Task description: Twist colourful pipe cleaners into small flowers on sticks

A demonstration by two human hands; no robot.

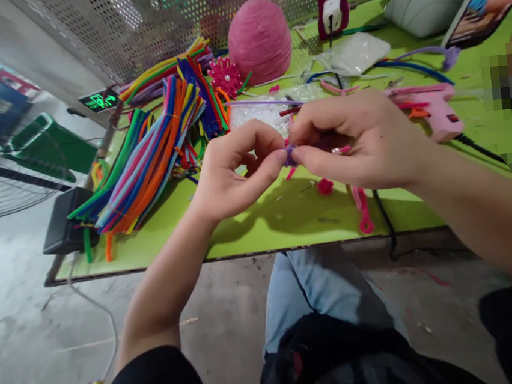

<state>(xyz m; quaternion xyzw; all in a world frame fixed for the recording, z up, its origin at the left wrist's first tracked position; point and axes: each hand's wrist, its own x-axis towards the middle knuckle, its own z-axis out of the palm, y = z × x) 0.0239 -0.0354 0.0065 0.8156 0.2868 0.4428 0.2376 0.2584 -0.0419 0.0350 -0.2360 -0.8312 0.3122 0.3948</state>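
Note:
Between the fingertips of both hands is a small purple fuzzy piece (290, 156), mostly covered by the fingers. My left hand (244, 166) pinches its left side with thumb and index finger. On the right side, my right hand (350, 140) pinches it too, and a thin tool with dark red tips sticks out behind that hand's fingers. A long purple stem (263, 102) extends leftward behind the hands. Below them, a small pink flower shape (325, 186) and a pink looped strip (365, 220) lie on the green table (251, 232).
Bundles of colourful fuzzy stems (148, 160) lie at the left beside a black box (66, 219). A pink ball (259, 40) stands at the back. A pink glue gun (438, 111) and its black cable are at the right, near a propped screen (482, 1).

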